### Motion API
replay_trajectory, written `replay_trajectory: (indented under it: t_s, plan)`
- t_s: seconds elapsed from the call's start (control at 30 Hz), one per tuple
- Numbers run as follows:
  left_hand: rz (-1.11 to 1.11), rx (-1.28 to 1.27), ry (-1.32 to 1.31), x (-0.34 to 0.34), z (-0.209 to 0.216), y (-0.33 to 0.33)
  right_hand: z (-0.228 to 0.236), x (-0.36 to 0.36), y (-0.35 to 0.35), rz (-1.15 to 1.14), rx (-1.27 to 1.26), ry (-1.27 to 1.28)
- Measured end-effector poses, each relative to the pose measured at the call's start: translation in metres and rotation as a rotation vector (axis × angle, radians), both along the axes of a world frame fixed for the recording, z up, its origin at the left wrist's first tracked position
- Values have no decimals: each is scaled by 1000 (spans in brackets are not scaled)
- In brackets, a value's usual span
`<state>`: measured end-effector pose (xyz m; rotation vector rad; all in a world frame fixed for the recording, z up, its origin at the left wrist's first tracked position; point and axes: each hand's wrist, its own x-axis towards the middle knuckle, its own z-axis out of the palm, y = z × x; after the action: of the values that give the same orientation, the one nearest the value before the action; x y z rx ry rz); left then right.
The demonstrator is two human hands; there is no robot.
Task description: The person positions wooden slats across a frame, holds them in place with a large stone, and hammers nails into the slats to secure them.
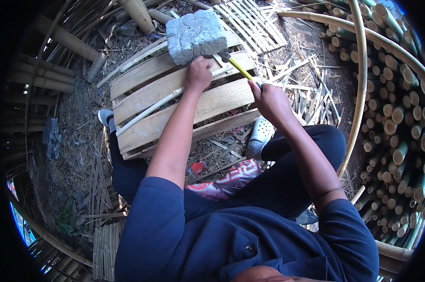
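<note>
My right hand point(272, 101) is wrapped round the handle of a hammer point(241, 69) with a yellow shaft and dark head. The hammer's head hangs beside the near right corner of a rough grey stone block point(196, 35). Just in front of that block, my left hand point(198, 73) is closed with its fingers curled; whatever they hold is hidden. A thin pale bamboo strip point(151, 109) runs slantwise under my left wrist, across a low slatted wooden pallet point(224, 100). The block rests on the pallet's far side.
A slatted bamboo panel point(251, 26) lies beyond the pallet. Cut bamboo poles point(391, 127) are stacked at the right, behind a bent pole point(361, 70). Split scraps point(316, 96) litter the ground. A red printed bag point(231, 181) lies near my legs.
</note>
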<state>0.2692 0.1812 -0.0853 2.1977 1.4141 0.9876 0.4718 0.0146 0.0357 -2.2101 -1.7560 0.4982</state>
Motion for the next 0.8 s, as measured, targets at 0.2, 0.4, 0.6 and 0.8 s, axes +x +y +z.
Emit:
replay_trajectory:
  t_s: [0.2,0.4,0.6,0.8]
  plan:
    - [16,-16,-30,2,3,-2,6,5,4,-32,32,24]
    - [13,2,-8,1,4,-3,4,1,4,-2,-15,-37]
    - [13,-17,-9,2,4,-2,11,2,4,34,51,-14]
    - [24,24,-41,0,-1,0,6,-2,0,40,85,-30]
